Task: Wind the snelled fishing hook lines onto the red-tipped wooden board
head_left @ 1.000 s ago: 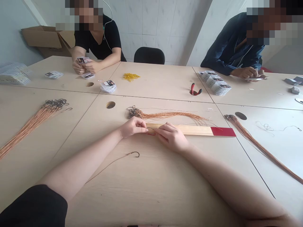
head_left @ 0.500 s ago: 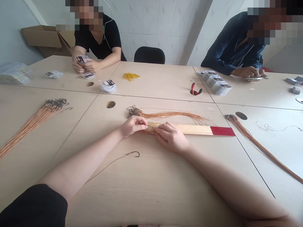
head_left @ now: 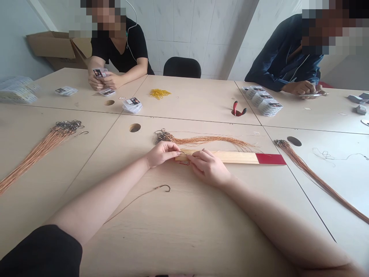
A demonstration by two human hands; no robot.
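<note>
Above the left end of a flat wooden board (head_left: 233,157) with a red end, my two hands meet around a small dark fish hook (head_left: 183,153). My left hand (head_left: 163,154) pinches one end of it between thumb and fingertips. The closed fingers of my right hand (head_left: 209,165) grip its other end, where a thin line seems to run off over the board. Just behind lies a bundle of hooks with copper-coloured lines (head_left: 213,140). A red wire piece (head_left: 184,163) shows at the board's left end. Nearer me rests a single hook on a line (head_left: 165,187).
More hook-and-line bundles lie left (head_left: 54,138) and right (head_left: 302,165). Red-handled pliers (head_left: 235,109) stand in a table hole. Farther back are yellow bands (head_left: 159,93) and stacked clear packets (head_left: 263,100). Two co-workers sit opposite, handling packets.
Both hands stay almost in place around the hook. The left end of the board and the red wire piece show slightly differently beneath them.
</note>
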